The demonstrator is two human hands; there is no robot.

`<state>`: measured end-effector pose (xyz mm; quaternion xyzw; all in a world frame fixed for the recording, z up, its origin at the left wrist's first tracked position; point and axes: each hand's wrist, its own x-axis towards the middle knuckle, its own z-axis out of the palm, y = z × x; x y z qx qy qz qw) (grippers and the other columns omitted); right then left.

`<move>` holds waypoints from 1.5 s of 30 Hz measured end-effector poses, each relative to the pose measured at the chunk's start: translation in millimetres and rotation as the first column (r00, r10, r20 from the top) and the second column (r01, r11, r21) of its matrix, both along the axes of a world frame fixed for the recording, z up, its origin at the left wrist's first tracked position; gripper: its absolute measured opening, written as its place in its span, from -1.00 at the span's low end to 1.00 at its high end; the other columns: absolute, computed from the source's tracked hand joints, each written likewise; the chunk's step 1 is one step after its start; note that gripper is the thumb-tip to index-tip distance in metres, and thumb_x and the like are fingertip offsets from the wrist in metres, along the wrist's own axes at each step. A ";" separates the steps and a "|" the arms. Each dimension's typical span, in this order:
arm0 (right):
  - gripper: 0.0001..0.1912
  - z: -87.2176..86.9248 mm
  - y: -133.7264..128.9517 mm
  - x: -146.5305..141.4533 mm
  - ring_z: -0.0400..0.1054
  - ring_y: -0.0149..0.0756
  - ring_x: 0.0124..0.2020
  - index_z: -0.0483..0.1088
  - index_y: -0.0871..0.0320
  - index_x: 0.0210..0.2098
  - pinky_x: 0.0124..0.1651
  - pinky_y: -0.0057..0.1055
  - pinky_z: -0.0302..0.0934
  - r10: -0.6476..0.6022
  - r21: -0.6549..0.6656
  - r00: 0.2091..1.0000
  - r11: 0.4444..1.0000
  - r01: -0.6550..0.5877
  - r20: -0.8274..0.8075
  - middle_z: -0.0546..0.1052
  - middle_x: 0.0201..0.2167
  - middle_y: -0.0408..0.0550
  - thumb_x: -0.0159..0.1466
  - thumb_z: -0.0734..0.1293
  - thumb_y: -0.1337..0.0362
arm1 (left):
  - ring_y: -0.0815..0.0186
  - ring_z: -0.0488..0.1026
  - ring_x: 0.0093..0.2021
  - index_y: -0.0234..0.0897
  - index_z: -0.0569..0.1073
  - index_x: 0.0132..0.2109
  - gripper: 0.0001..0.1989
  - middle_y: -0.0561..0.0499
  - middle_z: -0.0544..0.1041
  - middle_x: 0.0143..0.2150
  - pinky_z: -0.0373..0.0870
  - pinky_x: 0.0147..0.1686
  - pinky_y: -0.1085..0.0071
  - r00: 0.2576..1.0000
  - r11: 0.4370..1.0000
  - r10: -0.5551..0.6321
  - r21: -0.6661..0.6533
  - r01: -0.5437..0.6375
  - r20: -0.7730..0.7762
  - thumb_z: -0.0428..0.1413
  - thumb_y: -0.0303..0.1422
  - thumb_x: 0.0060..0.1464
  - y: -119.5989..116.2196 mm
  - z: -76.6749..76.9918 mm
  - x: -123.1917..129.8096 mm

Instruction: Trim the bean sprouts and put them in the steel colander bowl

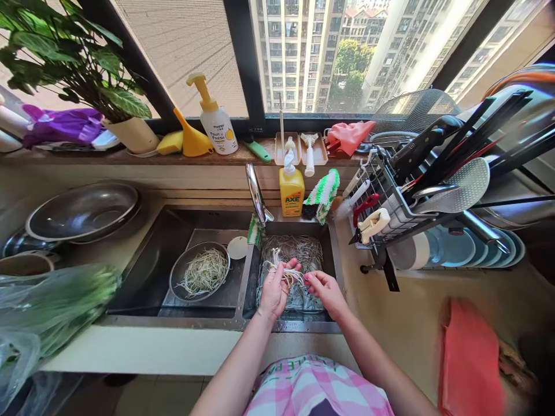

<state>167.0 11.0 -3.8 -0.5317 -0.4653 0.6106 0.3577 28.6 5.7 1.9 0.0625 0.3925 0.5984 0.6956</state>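
Note:
Over the right sink basin (332, 242), my left hand (277, 289) is closed around a small bunch of bean sprouts (289, 275), their pale stems sticking out on both sides. My right hand (325, 292) pinches the ends of the sprouts at the right side of the bunch. Below both hands, more thin pale strands (307, 248) lie spread in that basin. In the left basin (143, 277), a round metal bowl (174, 283) holds a heap of bean sprouts (206, 274). A small white round dish (237, 248) is beside the bowl.
The faucet (255, 193) rises between the basins. A yellow AXE soap bottle (292, 193) stands behind the right basin. At right is a utensil rack (390, 196) with plates (477, 248) below. Bagged greens (65, 306) lie at left, near a large metal pan (87, 211).

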 end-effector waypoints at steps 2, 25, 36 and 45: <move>-0.74 1.0 2.1 -0.7 0.24 -0.42 -0.57 0.39 0.18 -0.47 -0.57 -0.53 0.09 -0.003 -0.046 0.999 0.999 0.001 -0.039 0.44 -0.55 -0.14 0.07 0.28 0.08 | 0.19 0.44 -0.11 -0.27 0.29 -0.30 -0.78 -0.10 0.50 -0.13 0.34 -0.13 0.27 1.000 1.000 -0.013 0.007 0.013 -0.004 0.12 -0.27 -0.05 -1.6 0.2 1.7; -0.86 11.3 10.9 10.6 0.28 -0.37 -0.47 0.40 0.15 -0.40 -0.42 -0.47 0.17 -0.020 0.392 0.929 0.910 -0.137 0.370 0.41 -0.46 -0.09 0.15 0.25 0.23 | 0.21 0.44 -0.15 -0.29 0.33 -0.25 -0.87 -0.07 0.45 -0.10 0.34 -0.14 0.19 0.981 0.984 -0.180 0.021 0.179 0.068 0.07 -0.38 0.00 -9.0 -3.4 2.2; -0.87 4.1 10.5 -6.3 0.24 -0.42 -0.53 0.28 0.17 -0.55 -0.48 -0.53 0.12 0.098 0.277 0.934 0.940 -0.201 0.343 0.37 -0.59 -0.17 0.11 0.22 0.30 | 0.38 0.43 -0.31 -0.28 0.34 -0.18 -0.77 0.00 0.47 -0.26 0.34 -0.29 0.41 0.969 0.969 -0.247 0.027 0.246 0.031 0.12 -0.41 -0.05 -12.6 -10.1 5.1; -0.92 5.6 8.2 10.3 0.11 -0.50 -0.64 0.20 0.16 -0.58 -0.60 -0.59 -0.01 0.105 0.179 0.942 0.969 -0.169 0.318 0.26 -0.66 -0.26 0.04 0.20 0.35 | 0.35 0.44 -0.30 -0.27 0.31 -0.21 -0.73 0.03 0.45 -0.27 0.36 -0.22 0.30 0.977 0.977 -0.214 -0.020 0.214 0.022 0.17 -0.41 -0.11 -9.9 -16.6 -0.6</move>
